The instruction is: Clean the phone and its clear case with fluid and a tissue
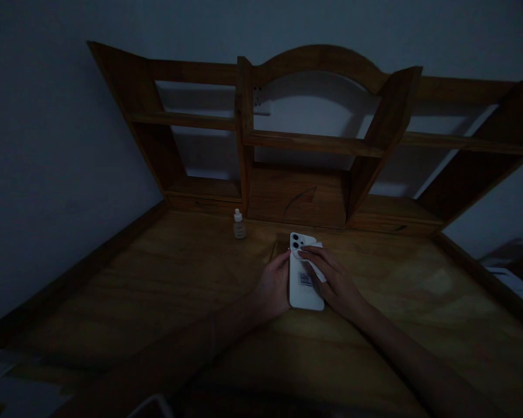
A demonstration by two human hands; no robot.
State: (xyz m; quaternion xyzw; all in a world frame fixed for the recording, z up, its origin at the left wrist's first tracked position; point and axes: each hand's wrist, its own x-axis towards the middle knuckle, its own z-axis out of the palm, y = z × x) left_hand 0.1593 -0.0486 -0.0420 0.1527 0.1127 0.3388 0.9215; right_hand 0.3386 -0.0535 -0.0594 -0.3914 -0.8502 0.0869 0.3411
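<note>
A white smartphone [304, 297] is held back side up over the wooden desk, its camera lenses at the far end and a printed label on its back. My left hand [275, 285] grips its left edge, with the thumb near the camera end; the other fingers are hidden beneath. In my right hand [336, 284] is a folded white cloth or tissue [317, 267], pressed to the phone's back just below the lenses. Whether it is fabric or paper, I cannot tell. A small clear dropper bottle with a white cap [239, 226] stands upright beyond my left hand.
A wooden shelf unit [296, 194] with several compartments rises along the desk's back edge. A wall socket [261, 103] shows through its middle opening. Raised wooden edging [483, 278] borders the desk [157, 273]. The light is dim.
</note>
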